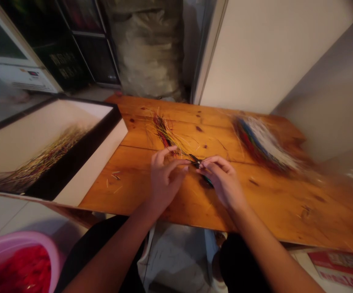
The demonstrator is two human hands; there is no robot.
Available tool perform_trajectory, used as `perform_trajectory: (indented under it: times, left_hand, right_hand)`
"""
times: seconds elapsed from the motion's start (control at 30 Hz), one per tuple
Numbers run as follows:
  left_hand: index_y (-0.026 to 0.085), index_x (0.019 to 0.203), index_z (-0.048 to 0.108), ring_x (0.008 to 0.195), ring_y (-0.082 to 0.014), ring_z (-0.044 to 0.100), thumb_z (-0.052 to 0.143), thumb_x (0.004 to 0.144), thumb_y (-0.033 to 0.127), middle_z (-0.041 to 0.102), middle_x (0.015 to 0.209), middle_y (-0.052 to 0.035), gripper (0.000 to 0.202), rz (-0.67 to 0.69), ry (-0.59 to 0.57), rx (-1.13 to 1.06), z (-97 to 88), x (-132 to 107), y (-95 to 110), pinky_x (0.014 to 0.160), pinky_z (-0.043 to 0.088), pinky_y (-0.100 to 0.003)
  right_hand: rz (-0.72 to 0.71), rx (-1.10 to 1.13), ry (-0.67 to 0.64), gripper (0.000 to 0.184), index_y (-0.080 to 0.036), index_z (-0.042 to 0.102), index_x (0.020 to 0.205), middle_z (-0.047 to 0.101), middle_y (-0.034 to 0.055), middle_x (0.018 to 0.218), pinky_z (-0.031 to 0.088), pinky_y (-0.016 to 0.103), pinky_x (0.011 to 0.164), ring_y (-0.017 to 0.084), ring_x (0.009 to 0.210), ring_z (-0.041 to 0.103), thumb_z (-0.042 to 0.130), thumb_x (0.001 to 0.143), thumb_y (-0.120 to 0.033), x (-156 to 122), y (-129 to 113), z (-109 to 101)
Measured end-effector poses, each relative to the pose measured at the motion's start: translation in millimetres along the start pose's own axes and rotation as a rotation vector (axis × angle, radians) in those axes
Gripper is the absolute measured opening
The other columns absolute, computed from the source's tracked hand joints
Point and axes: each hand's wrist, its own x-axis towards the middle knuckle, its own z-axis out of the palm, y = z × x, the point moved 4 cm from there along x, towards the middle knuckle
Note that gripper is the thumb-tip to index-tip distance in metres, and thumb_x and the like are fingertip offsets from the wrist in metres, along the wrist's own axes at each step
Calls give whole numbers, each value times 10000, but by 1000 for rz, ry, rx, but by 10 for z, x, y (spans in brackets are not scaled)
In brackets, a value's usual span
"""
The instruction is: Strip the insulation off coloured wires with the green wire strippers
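Over the wooden table, the fingertips of my left hand and my right hand come close together, each hand in a pinch. A thin wire appears to run between them; it is blurred and hard to trace. Below my right fingers lies a small dark tool with a green handle, partly hidden, which looks like pliers or cutters. Just beyond my left hand is a loose bundle of red, yellow and dark wires.
A white box with black edges at left holds many wires. More white, blue and red wires lie at right on the wooden table. A pink basin with red contents stands on the floor. A large sack stands behind.
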Motion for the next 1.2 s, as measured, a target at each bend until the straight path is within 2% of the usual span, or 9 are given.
perform_trajectory:
  times: [0.1,0.17,0.33,0.5,0.63,0.8,0.9,1.03,1.2]
  left_hand:
    - [237,991,655,1227,-219,402,565,804,345,402,1319,-79,234,6,-33,-10,28,-4,16,1027,343,-413]
    - [231,975,653,1197,-200,434,532,827,342,433,1278,-78,221,25,-71,-50,64,-4,26,1007,368,-385]
    - [208,842,642,923,-144,542,475,865,317,593,945,-33,201,45,-151,-94,131,14,46,838,429,-312]
    - [196,772,610,720,-116,527,429,890,284,595,697,21,233,53,-284,-105,160,12,122,791,374,-299]
    - [174,702,551,659,-102,504,387,899,297,556,672,18,285,-95,-331,-264,223,-22,124,639,367,-239]
    - [182,668,524,612,-96,484,391,885,321,519,618,35,291,-307,-310,-378,335,-86,134,602,359,-224]
    - [186,657,515,602,-95,479,399,875,311,513,607,37,276,-379,-286,-444,349,-130,170,593,360,-222]
    - [201,681,522,557,-102,453,408,866,357,470,554,33,267,-484,-289,-558,323,-188,141,515,329,-226]
    - [200,701,536,414,-74,258,440,848,419,267,473,60,280,-611,-264,-711,341,-216,2,404,190,-229]
  right_hand:
    - [-2,-14,-13,21,-224,653,701,608,-18,758,496,270,760,117,755,563,661,718,-233,-9,34,16]
    - [-6,-33,-23,17,-225,646,710,604,-19,775,484,268,758,119,758,558,650,724,-232,-17,50,24]
    - [-42,-67,-35,25,-235,618,723,598,-23,776,463,255,738,118,768,551,619,748,-230,-29,51,21]
    - [-136,-212,-47,54,-226,575,721,574,-21,765,441,271,747,126,759,551,605,762,-246,-12,9,-11]
    - [-190,-395,-37,54,-217,547,721,558,-10,756,440,279,723,140,768,543,570,765,-235,1,-20,-39]
    - [-280,-643,-36,36,-212,530,719,543,-5,757,444,264,644,141,730,522,544,732,-182,15,-51,-56]
    - [-339,-778,70,71,-213,511,667,514,-14,706,437,264,624,141,696,508,551,718,-183,84,-134,-207]
    - [-346,-618,361,96,-224,473,646,474,-36,650,468,265,587,134,642,517,545,706,-200,217,-256,-612]
    - [-168,-434,288,103,-233,452,657,461,-68,564,430,231,470,103,488,499,496,749,-248,313,-121,-696]
